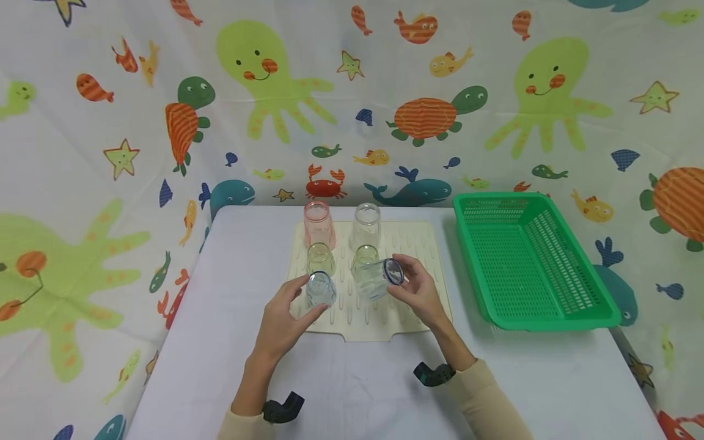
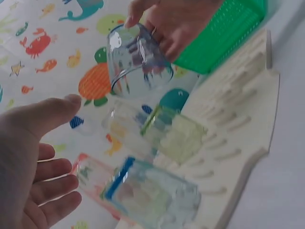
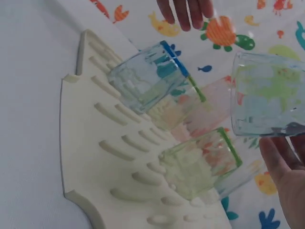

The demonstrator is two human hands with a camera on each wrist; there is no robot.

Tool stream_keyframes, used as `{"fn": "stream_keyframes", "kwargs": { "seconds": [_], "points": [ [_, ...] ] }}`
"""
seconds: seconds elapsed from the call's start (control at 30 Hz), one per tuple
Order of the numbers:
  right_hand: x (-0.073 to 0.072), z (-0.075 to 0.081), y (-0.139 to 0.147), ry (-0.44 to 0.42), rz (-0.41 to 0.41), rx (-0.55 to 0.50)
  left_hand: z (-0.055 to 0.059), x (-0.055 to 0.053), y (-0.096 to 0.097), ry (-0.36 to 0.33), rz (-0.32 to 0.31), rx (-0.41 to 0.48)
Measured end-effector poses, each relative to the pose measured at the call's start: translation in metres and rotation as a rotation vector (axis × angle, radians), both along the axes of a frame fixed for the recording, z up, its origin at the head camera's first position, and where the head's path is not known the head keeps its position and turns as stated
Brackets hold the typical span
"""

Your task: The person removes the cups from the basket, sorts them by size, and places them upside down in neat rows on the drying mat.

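My right hand (image 1: 420, 290) grips a clear glass with a dark blue rim (image 1: 374, 280), tilted on its side above the right part of the cream drying mat (image 1: 367, 333). In the left wrist view this glass (image 2: 138, 62) is well off the mat. My left hand (image 1: 286, 315) is beside a blue-rimmed glass (image 1: 321, 290) standing on the mat at the front left. Its fingers (image 2: 59, 171) are spread and apart from that glass. Behind stand two green-rimmed glasses, one on the left (image 1: 320, 260) and one on the right (image 3: 202, 164), partly hidden by the held glass.
At the mat's back stand a pink glass (image 1: 319, 226) and a tall clear glass (image 1: 366, 226). A green plastic basket (image 1: 484, 299) sits on the right of the white-covered table (image 1: 236, 256). A curtain printed with sea animals (image 1: 341, 122) hangs behind and at the sides.
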State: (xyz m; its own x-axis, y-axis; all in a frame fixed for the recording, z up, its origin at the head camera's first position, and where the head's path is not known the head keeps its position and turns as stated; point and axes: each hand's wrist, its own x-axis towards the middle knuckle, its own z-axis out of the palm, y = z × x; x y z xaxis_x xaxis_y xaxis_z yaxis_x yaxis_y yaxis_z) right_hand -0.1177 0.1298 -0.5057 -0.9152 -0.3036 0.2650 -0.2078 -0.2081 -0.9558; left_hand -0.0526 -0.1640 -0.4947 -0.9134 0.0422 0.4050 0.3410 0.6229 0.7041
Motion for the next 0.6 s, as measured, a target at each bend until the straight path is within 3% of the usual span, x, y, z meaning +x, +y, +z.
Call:
{"fn": "stream_keyframes", "kwargs": {
  "seconds": [0.13,0.3,0.6],
  "points": [
    [-0.001,-0.004,-0.005,-0.003,-0.107,0.133,-0.009,0.004,-0.014,-0.028,0.090,-0.079],
    [0.000,-0.011,-0.011,0.048,-0.186,0.308,-0.022,0.008,-0.025,-0.102,0.154,-0.129],
    [0.001,-0.027,-0.026,0.133,-0.210,0.468,-0.048,0.014,-0.031,-0.358,0.174,-0.233]
  ]
}}
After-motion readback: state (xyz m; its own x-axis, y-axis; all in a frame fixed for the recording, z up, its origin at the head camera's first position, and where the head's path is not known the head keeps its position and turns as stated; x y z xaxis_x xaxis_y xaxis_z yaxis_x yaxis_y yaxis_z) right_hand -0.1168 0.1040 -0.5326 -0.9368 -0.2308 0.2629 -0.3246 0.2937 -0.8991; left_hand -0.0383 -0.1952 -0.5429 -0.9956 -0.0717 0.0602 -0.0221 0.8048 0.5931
